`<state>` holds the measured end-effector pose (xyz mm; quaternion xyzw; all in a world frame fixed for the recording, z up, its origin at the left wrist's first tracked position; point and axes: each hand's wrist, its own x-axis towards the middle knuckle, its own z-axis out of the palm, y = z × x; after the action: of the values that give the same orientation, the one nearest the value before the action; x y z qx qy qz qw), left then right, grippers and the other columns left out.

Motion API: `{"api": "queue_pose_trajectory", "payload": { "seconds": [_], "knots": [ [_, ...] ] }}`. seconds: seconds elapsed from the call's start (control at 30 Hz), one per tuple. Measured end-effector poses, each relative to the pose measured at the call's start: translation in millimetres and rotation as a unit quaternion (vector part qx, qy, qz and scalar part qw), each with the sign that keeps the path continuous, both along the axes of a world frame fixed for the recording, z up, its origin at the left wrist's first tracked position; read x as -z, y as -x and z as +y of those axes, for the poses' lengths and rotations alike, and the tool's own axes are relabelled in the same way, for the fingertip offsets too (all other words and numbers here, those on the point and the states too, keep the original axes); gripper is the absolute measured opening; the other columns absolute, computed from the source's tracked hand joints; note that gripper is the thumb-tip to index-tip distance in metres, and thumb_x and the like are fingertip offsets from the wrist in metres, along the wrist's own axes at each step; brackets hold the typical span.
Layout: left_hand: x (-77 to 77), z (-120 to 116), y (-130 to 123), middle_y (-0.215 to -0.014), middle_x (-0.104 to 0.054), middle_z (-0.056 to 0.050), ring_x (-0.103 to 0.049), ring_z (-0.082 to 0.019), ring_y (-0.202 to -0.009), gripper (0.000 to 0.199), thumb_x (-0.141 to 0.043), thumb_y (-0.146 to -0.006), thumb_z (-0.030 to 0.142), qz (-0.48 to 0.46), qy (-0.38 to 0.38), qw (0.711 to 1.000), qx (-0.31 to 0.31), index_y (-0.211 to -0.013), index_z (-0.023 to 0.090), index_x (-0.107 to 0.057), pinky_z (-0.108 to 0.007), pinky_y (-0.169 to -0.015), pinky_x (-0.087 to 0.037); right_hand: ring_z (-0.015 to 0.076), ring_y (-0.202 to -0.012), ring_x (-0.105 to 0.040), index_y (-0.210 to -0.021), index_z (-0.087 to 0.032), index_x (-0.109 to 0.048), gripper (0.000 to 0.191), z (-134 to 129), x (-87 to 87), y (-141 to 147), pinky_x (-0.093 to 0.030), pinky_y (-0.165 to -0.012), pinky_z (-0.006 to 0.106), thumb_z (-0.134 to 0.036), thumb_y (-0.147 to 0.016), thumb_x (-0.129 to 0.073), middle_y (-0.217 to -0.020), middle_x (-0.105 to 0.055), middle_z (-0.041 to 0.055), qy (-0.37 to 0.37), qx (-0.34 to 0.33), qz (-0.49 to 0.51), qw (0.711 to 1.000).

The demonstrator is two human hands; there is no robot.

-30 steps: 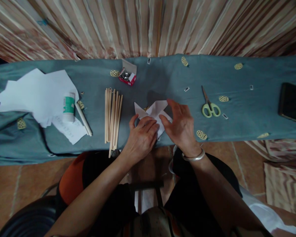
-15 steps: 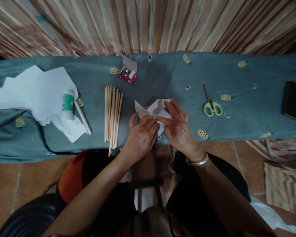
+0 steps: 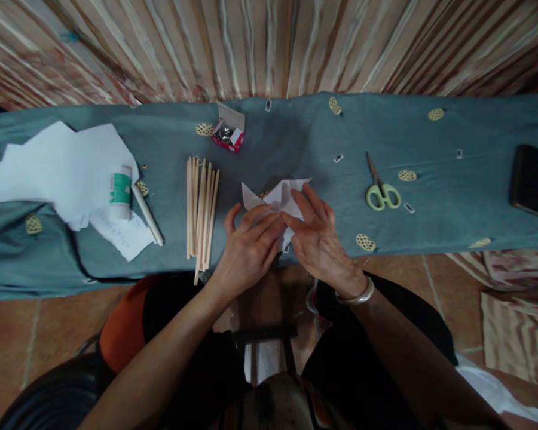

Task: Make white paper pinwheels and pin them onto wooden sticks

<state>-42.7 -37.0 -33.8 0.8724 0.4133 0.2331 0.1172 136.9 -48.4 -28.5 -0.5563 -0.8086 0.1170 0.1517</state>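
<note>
A white paper pinwheel (image 3: 283, 192), its pointed flaps folded toward the middle, lies near the front edge of the table. Fingers of my left hand (image 3: 248, 248) press together on its centre, with the thumb held apart to the left. From the other side my right hand (image 3: 319, 239) holds the paper, index fingertip at the centre and other fingers on the right-hand flap. The fingertips of both hands meet there and hide the middle of the pinwheel. Whether a small fastener is under them I cannot tell.
Left of my hands lie several wooden sticks (image 3: 202, 209). Behind stands an open red box (image 3: 228, 132) of shiny metal pieces. Green-handled scissors (image 3: 381, 194) and a dark phone-like object (image 3: 533, 180) lie right. Far left are white paper sheets (image 3: 63, 167), a glue bottle (image 3: 121, 194) and a white rod (image 3: 147, 214).
My left fingers have straightened and pushed closer over the pinwheel's centre. The right fingers have shifted slightly inward on the flap. The whole view has moved a little.
</note>
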Motion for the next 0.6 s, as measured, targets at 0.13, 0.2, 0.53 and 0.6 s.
{"api": "queue_pose_trajectory", "payload": {
  "seconds": [0.13,0.2,0.53,0.6],
  "knots": [
    [-2.6,6.2,15.4,-0.123,-0.068,-0.005,-0.050,-0.026,-0.128,0.027,-0.049,-0.094,0.025,-0.026,-0.017,0.998,-0.048,-0.118,0.024,-0.062,-0.055,-0.112,-0.024,0.0340,-0.150,-0.013,-0.129,-0.020,-0.057,0.051,1.1,-3.4,-2.4,-0.026,-0.114,0.058,-0.008,-0.080,-0.049,-0.157,-0.033,0.0097,-0.002,-0.022,-0.012,1.000],
    [-2.9,8.9,23.4,-0.121,-0.069,-0.006,-0.051,-0.026,-0.125,0.027,-0.050,-0.094,0.026,-0.041,-0.015,0.997,-0.071,-0.116,0.022,-0.063,-0.053,-0.110,-0.030,0.0336,-0.149,-0.014,-0.127,-0.020,-0.058,0.053,2.3,-4.5,-3.9,-0.025,-0.115,0.057,-0.006,-0.077,-0.052,-0.157,-0.033,0.0095,-0.009,-0.031,-0.017,0.999],
    [-1.7,4.2,41.8,-0.119,-0.065,-0.010,-0.060,-0.022,-0.111,0.028,-0.047,-0.094,0.028,-0.107,0.058,0.986,-0.112,-0.114,0.017,-0.063,-0.039,-0.097,-0.050,0.0372,-0.148,-0.017,-0.115,-0.013,-0.067,0.042,9.7,-1.4,-4.4,-0.025,-0.115,0.057,-0.010,-0.074,-0.058,-0.155,-0.035,0.0163,-0.035,-0.041,-0.010,0.998],
    [-0.8,2.7,39.0,-0.119,-0.065,-0.011,-0.059,-0.022,-0.113,0.029,-0.047,-0.095,0.027,-0.101,0.052,0.989,-0.096,-0.117,0.017,-0.062,-0.040,-0.098,-0.049,0.0373,-0.148,-0.018,-0.116,-0.013,-0.067,0.043,9.2,-2.3,-4.2,-0.025,-0.114,0.057,-0.011,-0.075,-0.058,-0.154,-0.036,0.0169,-0.038,-0.042,-0.010,0.998]
  ]
}}
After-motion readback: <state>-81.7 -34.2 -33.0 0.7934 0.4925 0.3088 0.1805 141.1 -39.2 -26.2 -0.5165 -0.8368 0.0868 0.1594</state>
